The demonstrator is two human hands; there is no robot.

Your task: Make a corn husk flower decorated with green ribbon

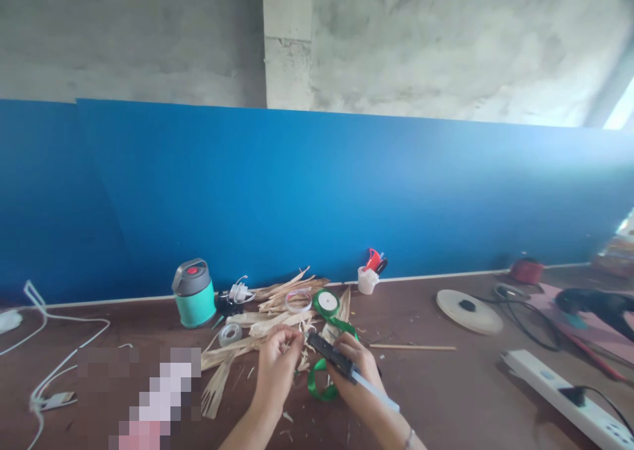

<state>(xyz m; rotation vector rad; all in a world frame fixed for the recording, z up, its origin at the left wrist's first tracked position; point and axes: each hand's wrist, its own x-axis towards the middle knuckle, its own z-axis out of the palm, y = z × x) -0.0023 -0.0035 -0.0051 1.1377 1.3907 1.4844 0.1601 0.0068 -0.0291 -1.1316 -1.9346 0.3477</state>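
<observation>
My right hand [357, 371] is wrapped round a black hot glue gun [333, 356], with a pale glue stick [376, 392] sticking out of its back end. The gun's nozzle points toward the fingertips of my left hand [280, 357]. Those fingertips are pinched together on something small and pale that I cannot make out. Dried husk strips [267, 318] lie spread behind and left of my hands. A spool of green ribbon [327, 302] rests just beyond the gun, and a loop of green ribbon [321, 384] lies beneath it.
A teal container [195, 306], a clear tape roll [230, 334] and white cables [69, 364] are on the left. Behind stands a white cup [367, 281] with red-handled scissors. To the right are a thin stick [413, 347], a round lid [469, 312] and a power strip [559, 390].
</observation>
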